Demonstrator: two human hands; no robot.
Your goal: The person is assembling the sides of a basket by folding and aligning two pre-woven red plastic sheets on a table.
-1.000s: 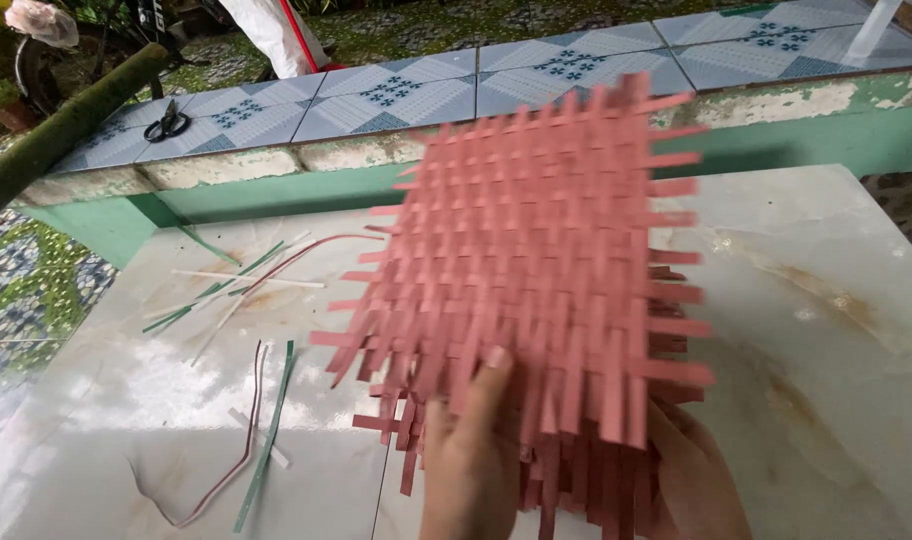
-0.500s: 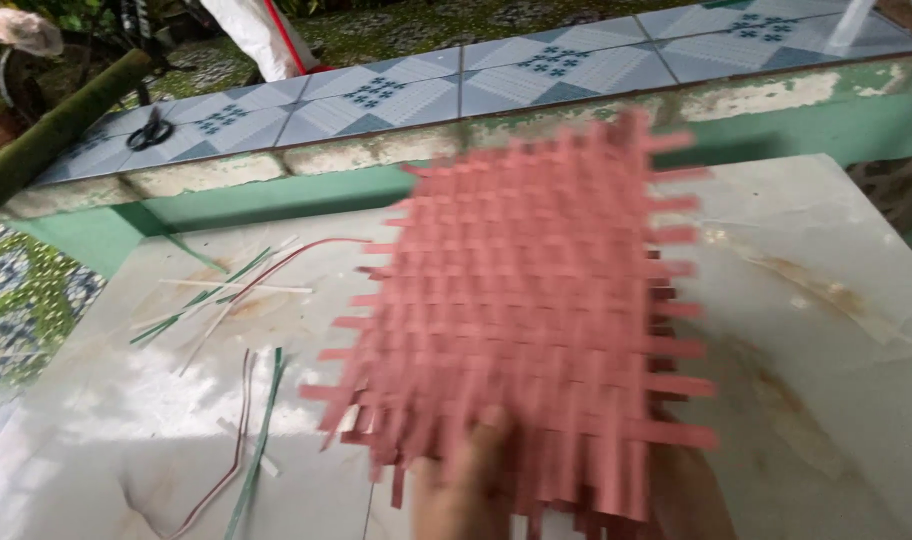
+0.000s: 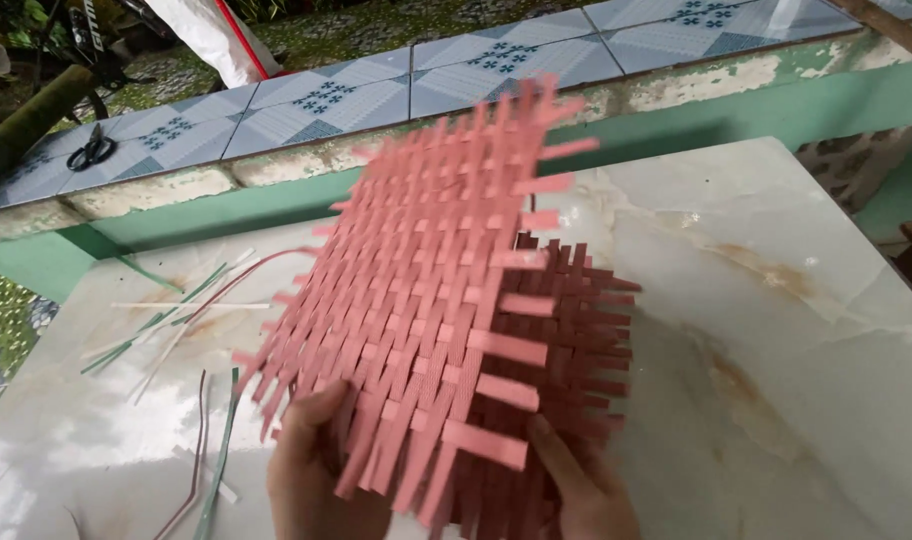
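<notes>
A pink woven piece (image 3: 426,290) made of flat plastic strips is held up over a pale marble-look table (image 3: 806,330), its loose strip ends sticking out all round. It is folded, so a darker inner side (image 3: 576,340) shows on the right. My left hand (image 3: 321,475) grips its lower left edge, thumb on the front face. My right hand (image 3: 586,490) holds the lower right part, fingers behind the weave and mostly hidden.
Loose green, white and pink strips (image 3: 176,320) lie scattered on the table's left side. Behind the table runs a green wall topped with blue patterned tiles (image 3: 396,85); black scissors (image 3: 91,150) rest on the tiles at far left.
The woven piece has turned and tilted, now showing its darker inner side on the right. My right hand has come into clearer view under it.
</notes>
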